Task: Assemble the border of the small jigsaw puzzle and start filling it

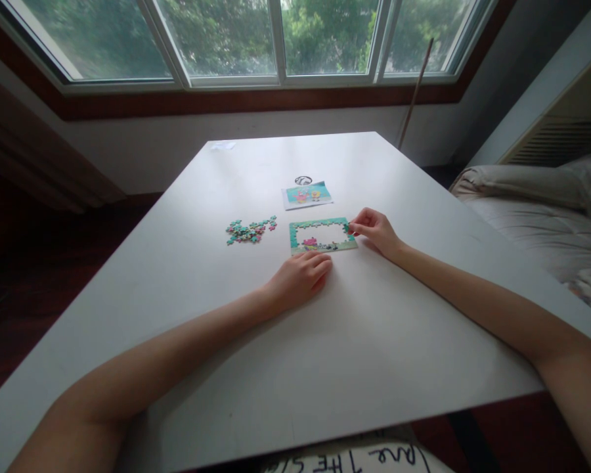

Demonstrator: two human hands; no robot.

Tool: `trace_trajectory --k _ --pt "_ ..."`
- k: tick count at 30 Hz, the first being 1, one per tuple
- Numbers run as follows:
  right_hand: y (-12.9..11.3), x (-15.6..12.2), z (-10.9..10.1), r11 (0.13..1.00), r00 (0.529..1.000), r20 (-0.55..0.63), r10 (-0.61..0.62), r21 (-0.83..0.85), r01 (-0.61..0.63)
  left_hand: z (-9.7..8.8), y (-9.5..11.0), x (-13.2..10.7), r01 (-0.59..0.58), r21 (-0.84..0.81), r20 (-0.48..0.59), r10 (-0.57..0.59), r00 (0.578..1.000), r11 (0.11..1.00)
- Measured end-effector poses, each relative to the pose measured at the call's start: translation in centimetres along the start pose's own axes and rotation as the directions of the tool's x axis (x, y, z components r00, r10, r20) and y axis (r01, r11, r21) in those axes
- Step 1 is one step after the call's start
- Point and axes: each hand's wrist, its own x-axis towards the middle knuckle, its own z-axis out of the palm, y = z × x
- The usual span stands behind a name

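Note:
A small jigsaw puzzle (322,236) lies on the white table (295,341); its teal border is joined and its middle is bare. My right hand (375,231) pinches a puzzle piece at the frame's right edge. Just below the puzzle's lower left corner rests my left hand (300,279), fingers curled loosely on the table and holding nothing. A heap of loose puzzle pieces (250,230) sits to the left of the frame.
A printed reference picture (306,194) lies beyond the puzzle, with a small dark ring (303,179) above it. Windows run along the far wall. A bed with bedding (532,203) stands to the right. A thin stick (414,92) leans by the wall.

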Motion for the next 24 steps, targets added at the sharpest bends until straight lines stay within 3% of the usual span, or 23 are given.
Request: trace_trajectory --k 10,24 --pt "0.52 0.35 -0.16 1.000 1.000 0.019 -0.007 0.016 0.007 -0.17 0.11 0.08 0.012 -0.002 0.007 -0.012 1.000 1.000" --pt "0.62 0.23 -0.10 0.919 0.994 0.080 -0.073 -0.382 0.098 -0.01 0.01 0.13 0.025 -0.001 -0.018 -0.025 1.000 1.000"
